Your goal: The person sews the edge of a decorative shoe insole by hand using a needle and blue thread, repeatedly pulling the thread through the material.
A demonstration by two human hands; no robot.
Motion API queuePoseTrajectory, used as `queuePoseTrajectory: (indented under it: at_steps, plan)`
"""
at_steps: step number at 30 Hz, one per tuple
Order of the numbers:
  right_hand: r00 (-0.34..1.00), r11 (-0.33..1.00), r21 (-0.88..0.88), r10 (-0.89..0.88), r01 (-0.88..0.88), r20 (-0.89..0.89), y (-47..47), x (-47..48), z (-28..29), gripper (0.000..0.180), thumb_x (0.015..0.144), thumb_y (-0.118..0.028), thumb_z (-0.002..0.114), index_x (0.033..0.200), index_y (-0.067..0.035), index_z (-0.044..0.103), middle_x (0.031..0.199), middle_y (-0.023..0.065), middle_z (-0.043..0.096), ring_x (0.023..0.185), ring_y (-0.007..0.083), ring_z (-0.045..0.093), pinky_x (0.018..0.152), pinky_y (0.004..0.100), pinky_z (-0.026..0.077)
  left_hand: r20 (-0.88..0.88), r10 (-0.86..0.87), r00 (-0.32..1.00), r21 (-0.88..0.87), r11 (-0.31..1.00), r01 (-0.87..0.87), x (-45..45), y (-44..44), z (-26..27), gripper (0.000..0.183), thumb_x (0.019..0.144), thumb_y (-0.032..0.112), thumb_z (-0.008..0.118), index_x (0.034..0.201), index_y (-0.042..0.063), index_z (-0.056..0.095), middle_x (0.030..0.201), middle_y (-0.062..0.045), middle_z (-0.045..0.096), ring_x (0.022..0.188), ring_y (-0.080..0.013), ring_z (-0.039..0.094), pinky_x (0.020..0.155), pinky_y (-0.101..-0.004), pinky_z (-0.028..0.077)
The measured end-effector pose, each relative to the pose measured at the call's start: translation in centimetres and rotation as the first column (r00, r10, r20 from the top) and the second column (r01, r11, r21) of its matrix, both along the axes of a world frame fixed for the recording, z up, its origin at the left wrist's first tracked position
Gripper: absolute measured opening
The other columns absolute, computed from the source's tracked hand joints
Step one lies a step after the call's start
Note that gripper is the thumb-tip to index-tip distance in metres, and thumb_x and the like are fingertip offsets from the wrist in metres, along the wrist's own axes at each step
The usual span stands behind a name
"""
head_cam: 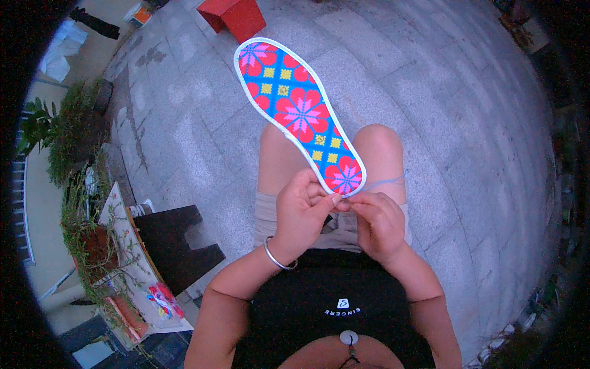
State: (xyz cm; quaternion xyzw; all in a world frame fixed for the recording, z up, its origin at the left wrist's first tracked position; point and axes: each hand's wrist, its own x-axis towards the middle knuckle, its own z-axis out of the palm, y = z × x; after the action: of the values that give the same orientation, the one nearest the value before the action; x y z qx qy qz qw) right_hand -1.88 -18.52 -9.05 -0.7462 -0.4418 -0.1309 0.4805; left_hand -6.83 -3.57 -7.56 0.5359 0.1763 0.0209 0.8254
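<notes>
A fabric shoe insole [302, 115] with a cross-stitch flower pattern in red, pink, blue and yellow slants up and away over my knees. White binding runs around its rim. My left hand [306, 210] grips the heel end, thumb near the bottom edge. Right beside it, my right hand [380, 223] has thumb and fingertips bunched at the heel's rim. A thin pale-blue thread [387, 182] trails from the heel rim across my knee. Whether a needle sits between the right fingertips is too small to make out.
Grey paving [461, 161] surrounds my legs. A red box-shaped object [235, 18] stands beyond the toe end. To the left are a dark brown stool or board [173, 240], a pale table [136, 272], a plastic bag with coloured contents [163, 300] and potted plants [76, 133].
</notes>
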Motion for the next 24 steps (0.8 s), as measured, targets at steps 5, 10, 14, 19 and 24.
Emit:
queuePoseTrajectory:
  at_steps: [5, 10, 14, 19, 24]
  plan:
    - [1.000, 1.000, 0.011, 0.002, -0.002, 0.012, 0.2, 0.1, -0.2, 0.031, 0.065, 0.007, 0.061, 0.095, 0.000, 0.055, 0.092, 0.0146, 0.062, 0.072, 0.0293, 0.061, 0.060, 0.0367, 0.049, 0.009, 0.004, 1.000, 0.005, 1.000, -0.004, 0.1, 0.1, 0.2, 0.022, 0.086, -0.007, 0.052, 0.106, -0.005, 0.044, 0.096, -0.014, 0.062, 0.083, -0.0177, 0.064, 0.073, -0.0288, 0.056]
    - [0.999, 1.000, -0.027, -0.007, 0.008, 0.035, 0.3, 0.1, -0.5, 0.030, 0.065, 0.005, 0.061, 0.093, 0.001, 0.055, 0.093, 0.0149, 0.061, 0.072, 0.0286, 0.061, 0.060, 0.0365, 0.049, 0.011, 0.005, 1.000, 0.010, 1.000, -0.005, 0.1, 0.2, 0.2, 0.022, 0.085, -0.007, 0.053, 0.105, -0.005, 0.045, 0.095, -0.014, 0.062, 0.082, -0.0175, 0.064, 0.073, -0.0284, 0.056]
    - [0.998, 0.996, -0.087, 0.009, -0.004, 0.062, 0.2, 0.1, -0.4, 0.027, 0.066, 0.001, 0.061, 0.093, 0.001, 0.057, 0.094, 0.0150, 0.061, 0.072, 0.0276, 0.061, 0.060, 0.0364, 0.049, 0.009, 0.015, 1.000, 0.076, 0.997, -0.016, 0.0, 0.3, 0.0, 0.021, 0.085, -0.007, 0.054, 0.104, -0.004, 0.045, 0.095, -0.014, 0.062, 0.081, -0.0163, 0.064, 0.072, -0.0273, 0.055]
    - [0.995, 0.993, -0.110, -0.024, 0.035, 0.097, 0.7, 0.1, 0.3, 0.031, 0.065, 0.008, 0.063, 0.093, -0.001, 0.055, 0.090, 0.0141, 0.061, 0.067, 0.0278, 0.060, 0.056, 0.0343, 0.048, 0.081, 0.045, 0.996, 0.195, 0.979, -0.060, 0.0, 0.1, -0.1, 0.018, 0.084, -0.007, 0.055, 0.101, -0.005, 0.047, 0.095, -0.011, 0.063, 0.081, -0.0144, 0.064, 0.069, -0.0259, 0.055]
    - [0.982, 0.992, -0.112, -0.043, 0.064, 0.183, 1.1, -0.1, 0.4, 0.022, 0.067, 0.000, 0.064, 0.088, 0.001, 0.058, 0.090, 0.0139, 0.062, 0.071, 0.0258, 0.061, 0.058, 0.0344, 0.049, 0.090, 0.063, 0.994, 0.217, 0.973, -0.081, -0.1, 0.2, 0.1, 0.017, 0.084, -0.007, 0.056, 0.099, -0.004, 0.049, 0.091, -0.010, 0.064, 0.080, -0.0137, 0.064, 0.068, -0.0252, 0.054]
